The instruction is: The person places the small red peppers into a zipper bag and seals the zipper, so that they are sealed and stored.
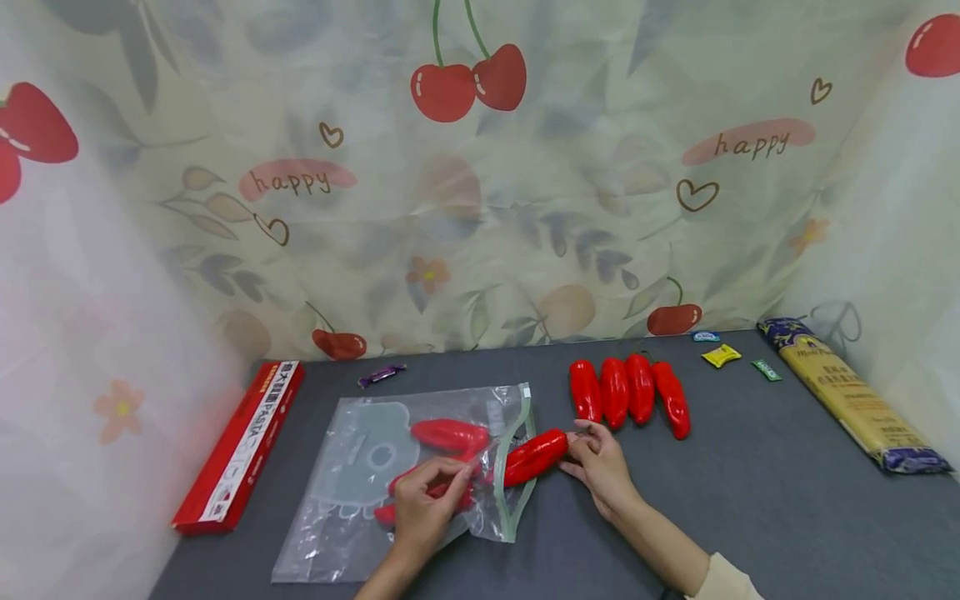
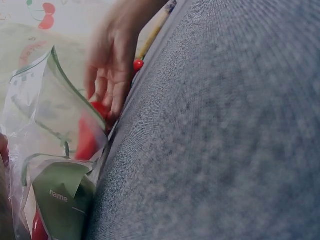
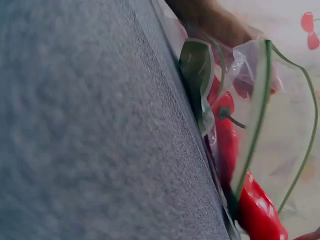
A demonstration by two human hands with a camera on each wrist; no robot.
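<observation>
A clear zip bag (image 1: 315, 533) with a cartoon print lies flat, several red chili peppers (image 1: 450, 434) inside it. My left hand (image 1: 426, 507) pinches the bag's upper layer near its mouth. The green-edged opening (image 1: 504, 492) gapes toward the right. Partway through that mouth lies another red chili pepper (image 1: 536, 457), also seen in the right wrist view at the bag's edge. The fingers and thumb of my right hand (image 1: 602, 471) hold its outer end; in the left wrist view the right hand (image 2: 111, 75) reaches down to this pepper.
Several more red peppers (image 1: 628, 390) lie in a row behind my right hand. A red pasta box (image 1: 240, 450) is at the left, a yellow pasta packet (image 1: 855, 396) at the right. Small wrapped candies, one purple (image 1: 382, 376) and one yellow (image 1: 722, 356), lie near the back curtain.
</observation>
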